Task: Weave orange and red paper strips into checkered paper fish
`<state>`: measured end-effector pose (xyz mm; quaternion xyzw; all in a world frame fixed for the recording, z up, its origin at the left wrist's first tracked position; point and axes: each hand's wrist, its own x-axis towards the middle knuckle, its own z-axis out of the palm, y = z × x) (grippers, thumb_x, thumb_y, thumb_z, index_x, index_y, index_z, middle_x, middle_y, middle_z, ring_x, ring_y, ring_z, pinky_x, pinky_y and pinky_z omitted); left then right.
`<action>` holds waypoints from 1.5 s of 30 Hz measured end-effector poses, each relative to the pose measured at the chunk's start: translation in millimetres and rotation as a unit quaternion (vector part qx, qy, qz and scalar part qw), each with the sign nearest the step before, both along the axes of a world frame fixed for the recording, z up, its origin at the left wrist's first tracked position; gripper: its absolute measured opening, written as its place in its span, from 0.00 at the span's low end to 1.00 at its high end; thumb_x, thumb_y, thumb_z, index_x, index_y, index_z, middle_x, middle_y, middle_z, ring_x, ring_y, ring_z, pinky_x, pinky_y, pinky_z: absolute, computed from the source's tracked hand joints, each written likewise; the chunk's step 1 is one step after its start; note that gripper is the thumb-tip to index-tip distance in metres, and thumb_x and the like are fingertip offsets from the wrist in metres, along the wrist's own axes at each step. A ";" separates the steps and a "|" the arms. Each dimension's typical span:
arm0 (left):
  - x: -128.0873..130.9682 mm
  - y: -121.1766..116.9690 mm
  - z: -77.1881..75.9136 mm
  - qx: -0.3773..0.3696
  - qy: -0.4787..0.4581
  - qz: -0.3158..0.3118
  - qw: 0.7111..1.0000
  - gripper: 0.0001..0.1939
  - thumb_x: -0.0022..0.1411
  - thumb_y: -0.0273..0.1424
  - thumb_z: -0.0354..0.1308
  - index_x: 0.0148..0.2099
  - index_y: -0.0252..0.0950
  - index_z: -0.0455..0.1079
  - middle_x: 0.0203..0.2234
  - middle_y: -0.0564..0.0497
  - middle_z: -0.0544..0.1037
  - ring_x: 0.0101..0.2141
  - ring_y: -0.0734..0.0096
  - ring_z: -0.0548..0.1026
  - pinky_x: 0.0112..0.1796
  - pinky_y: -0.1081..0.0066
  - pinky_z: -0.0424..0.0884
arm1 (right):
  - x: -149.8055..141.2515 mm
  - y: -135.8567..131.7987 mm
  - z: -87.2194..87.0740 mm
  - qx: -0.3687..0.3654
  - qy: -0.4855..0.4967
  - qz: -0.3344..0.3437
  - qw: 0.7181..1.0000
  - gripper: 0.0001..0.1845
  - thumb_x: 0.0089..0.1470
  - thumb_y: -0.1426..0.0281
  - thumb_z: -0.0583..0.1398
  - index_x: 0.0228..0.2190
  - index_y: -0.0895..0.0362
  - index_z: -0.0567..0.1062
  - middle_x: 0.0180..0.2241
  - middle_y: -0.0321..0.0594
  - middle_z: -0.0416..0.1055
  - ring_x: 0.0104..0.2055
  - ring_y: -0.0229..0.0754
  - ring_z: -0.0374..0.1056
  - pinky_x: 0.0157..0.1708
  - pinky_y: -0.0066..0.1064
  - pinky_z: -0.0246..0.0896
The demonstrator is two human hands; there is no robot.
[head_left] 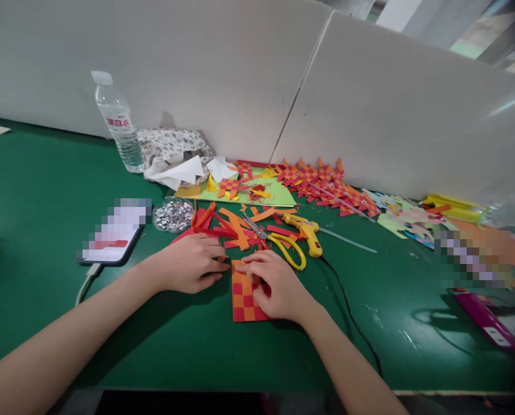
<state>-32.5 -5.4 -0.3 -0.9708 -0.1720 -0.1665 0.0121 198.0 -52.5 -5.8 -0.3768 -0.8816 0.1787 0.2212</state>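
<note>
A red and orange checkered woven paper piece [243,304] lies flat near the table's front edge. My right hand [279,282] rests on its upper right part, with bent fingers and thumb pressed on it; the paper under the hand is hidden. Just left of the paper, my left hand [197,262] is low over the table, fingers apart and pointing at its edge, with nothing visible in them. Behind the hands lie loose red and orange paper strips [235,227], yellow-handled scissors [290,248] and a yellow glue gun [309,233].
A phone [119,233] on a cable and a clear dish of googly eyes [173,215] are at left. A water bottle [119,124] and a tissue pouch [175,153] stand by the partition. Woven paper fish [322,181] are piled behind. The glue gun's black cord [348,311] runs right.
</note>
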 end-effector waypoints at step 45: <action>-1.1 2.2 -4.3 -0.064 0.022 0.001 0.998 0.13 0.58 0.31 0.52 0.43 0.40 0.74 0.34 0.49 0.75 0.32 0.68 0.74 0.30 0.69 0.66 | -1.6 1.2 -3.3 0.024 -0.011 0.003 1.000 0.17 0.34 0.84 0.53 0.28 0.54 0.69 0.36 0.38 0.73 0.40 0.44 0.66 0.51 0.44 0.54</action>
